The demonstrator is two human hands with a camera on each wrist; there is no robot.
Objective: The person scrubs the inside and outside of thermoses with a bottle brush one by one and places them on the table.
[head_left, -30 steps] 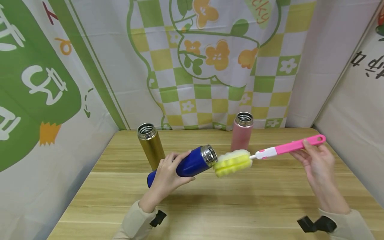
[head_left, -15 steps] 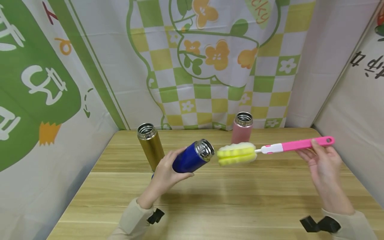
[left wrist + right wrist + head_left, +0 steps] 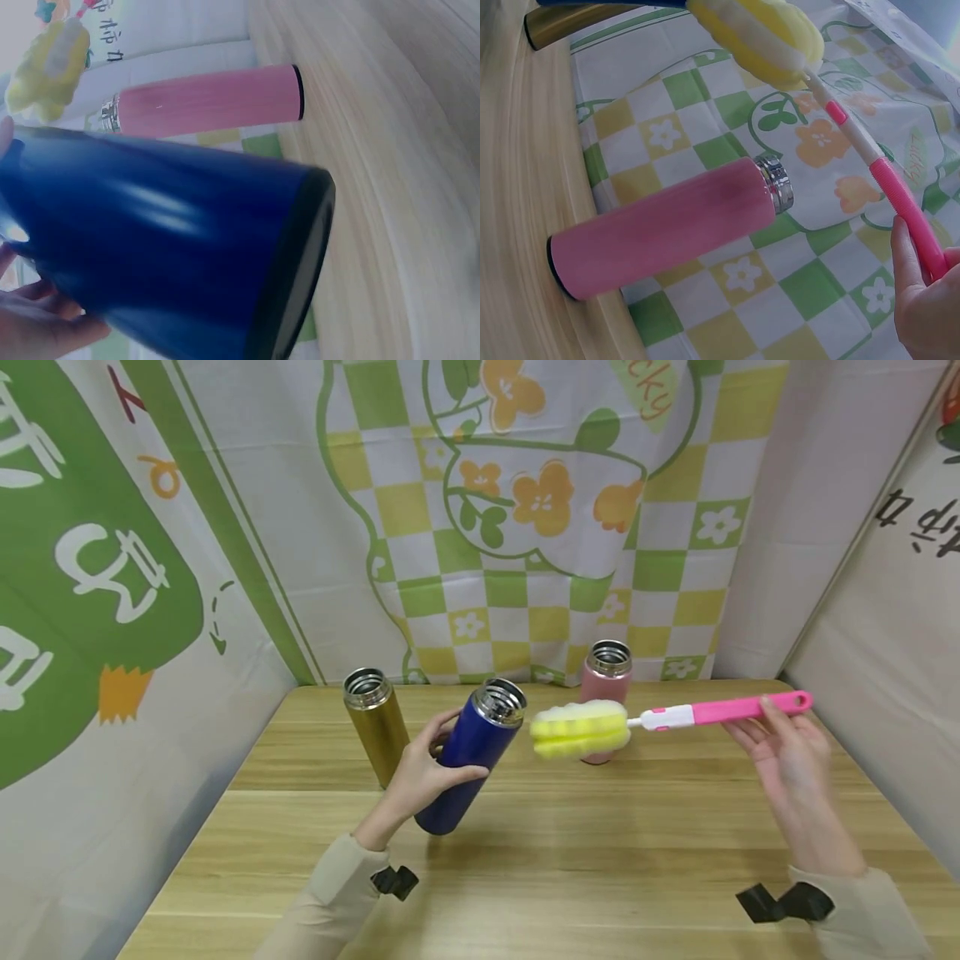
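Note:
My left hand (image 3: 420, 777) grips a blue thermos bottle (image 3: 468, 752) round its middle. The bottle leans right, its uncapped steel mouth facing up; in the left wrist view its dark base (image 3: 300, 262) appears held above the table. With my right hand (image 3: 795, 760) I hold the pink handle of a bottle brush (image 3: 750, 707) almost level. Its yellow and white sponge head (image 3: 581, 729) points left, a small gap away from the blue bottle's mouth. Behind the sponge stands a pink thermos bottle (image 3: 667, 229), also uncapped.
A gold thermos bottle (image 3: 378, 727), open at the top, stands just behind my left hand. The wooden table (image 3: 570, 877) runs back to a checked, flowered cloth (image 3: 540, 602). Printed cloth walls rise on the left and right.
The blue bottle's mouth has swung up and left, making it more upright. The sponge head has come away from the mouth and risen. The pink and gold bottles stay put.

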